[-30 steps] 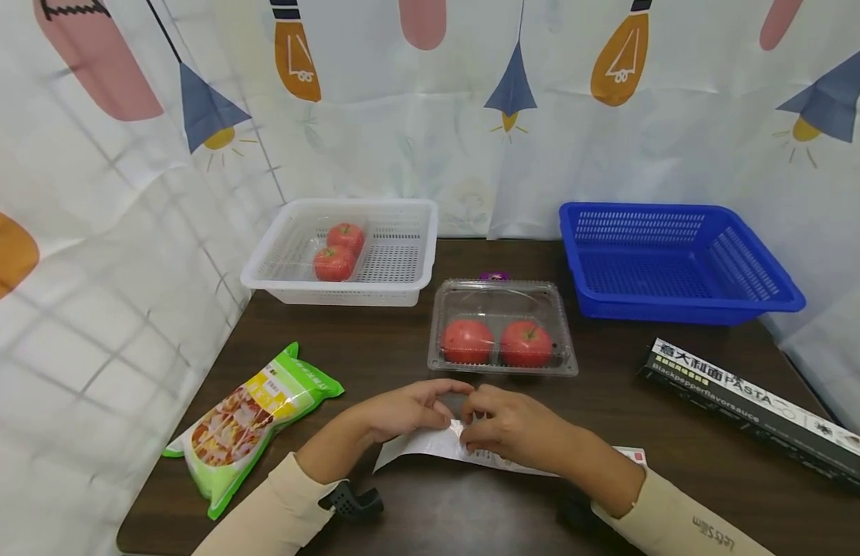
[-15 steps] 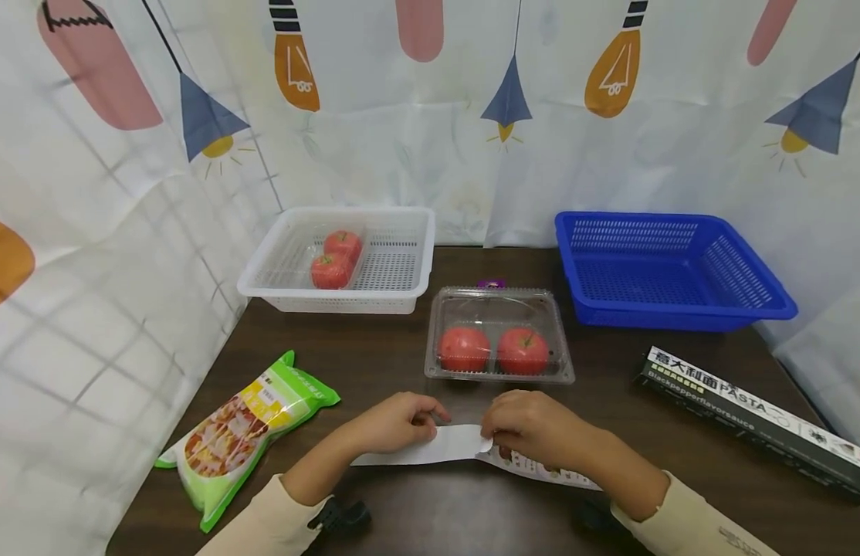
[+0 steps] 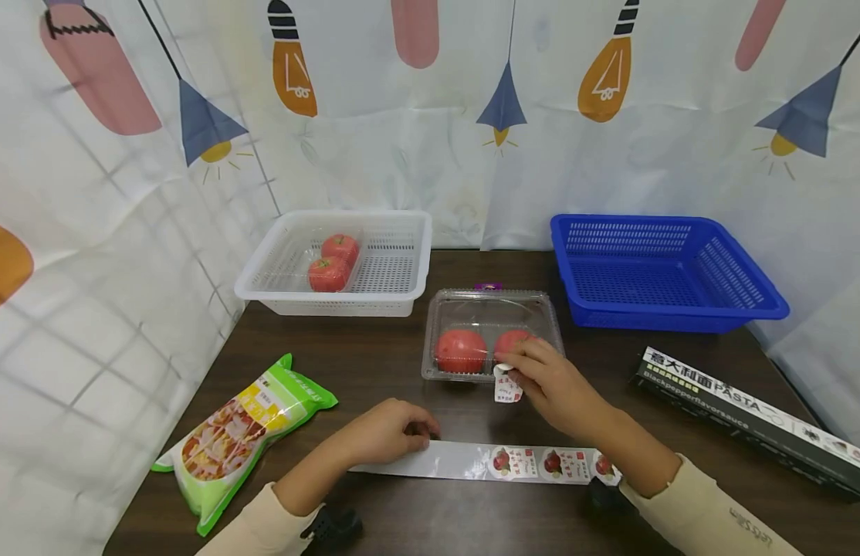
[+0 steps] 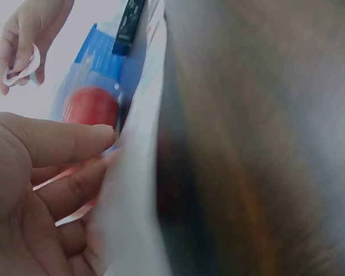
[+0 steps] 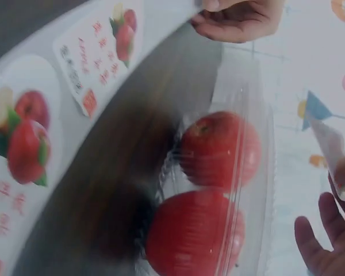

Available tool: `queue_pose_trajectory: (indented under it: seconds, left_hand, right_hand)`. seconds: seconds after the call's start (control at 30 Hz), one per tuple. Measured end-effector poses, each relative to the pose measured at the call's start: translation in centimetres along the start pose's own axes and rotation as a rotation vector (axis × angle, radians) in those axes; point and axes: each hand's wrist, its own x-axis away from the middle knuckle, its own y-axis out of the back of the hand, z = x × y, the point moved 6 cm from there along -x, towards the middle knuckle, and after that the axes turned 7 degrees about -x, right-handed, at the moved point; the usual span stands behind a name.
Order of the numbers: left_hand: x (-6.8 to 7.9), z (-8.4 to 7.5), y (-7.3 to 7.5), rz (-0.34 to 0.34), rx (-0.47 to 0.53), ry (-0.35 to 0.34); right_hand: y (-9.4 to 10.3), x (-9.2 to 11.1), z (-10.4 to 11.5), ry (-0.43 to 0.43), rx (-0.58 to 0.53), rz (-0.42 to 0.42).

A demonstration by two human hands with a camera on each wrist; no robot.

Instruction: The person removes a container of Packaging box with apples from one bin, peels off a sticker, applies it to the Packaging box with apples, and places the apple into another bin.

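My right hand [image 3: 565, 394] pinches a peeled sticker [image 3: 508, 386] with small red print, held at the front of a clear clamshell box [image 3: 485, 303]. Two round red fruits [image 3: 461, 351] sit inside the closed box. In the right wrist view the sticker [image 5: 332, 150] hangs curved from the fingertips beside the lid. My left hand [image 3: 388, 434] pinches the upper edge of a white backing strip [image 3: 465, 459] between thumb and fingers, as the left wrist view shows. The strip's left part is bare; several fruit stickers [image 3: 552, 463] line its right part.
At the back left, a white basket [image 3: 263, 289] holds another clear box of red fruits [image 3: 330, 272]. A blue basket [image 3: 680, 313] stands at the back right. A black pasta box [image 3: 749, 421] lies on the right, a green food bag [image 3: 242, 432] on the left.
The right hand has peeled a sticker off the strip and moved it forward to the clamshell box. The left hand stays at the strip, which now lies flatter.
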Motion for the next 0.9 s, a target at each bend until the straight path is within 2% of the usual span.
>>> queue_pose_trajectory:
  seconds: [0.1,0.2,0.3,0.4,0.5,0.6,0.9]
  left_hand:
    - [-0.2,0.8,1.3,-0.057,-0.003,0.053]
    - [-0.6,2.0,2.5,-0.133,0.064,0.155]
    - [-1.2,3.1,3.3,-0.219,0.185,0.261]
    - [-2.0,3.9,3.6,-0.293,0.335,0.317]
    - [-3.1,4.3,3.6,-0.334,0.434,0.334]
    - [-4.0,4.3,3.7,-0.358,0.462,0.343]
    - [-5.1,4.4,3.3,-0.352,0.577,0.331]
  right_hand:
    - [0.3,-0.5,-1.3,-0.142,-0.070,0.019]
    - [0.3,-1.0,-2.7,-0.247,-0.115,0.061]
    - [0.3,-1.6,-3.7,-0.275,-0.135,0.094]
    - [0.2,-2.3,-4.7,-0.288,-0.150,0.119]
    - [0.1,-2.9,-5.7,-0.330,-0.161,0.139]
    - [0.0,-3.5,-6.6,-0.377,-0.161,0.145]
    - [-1.0,-4.8,-8.2,-0.475,-0.200,0.174]
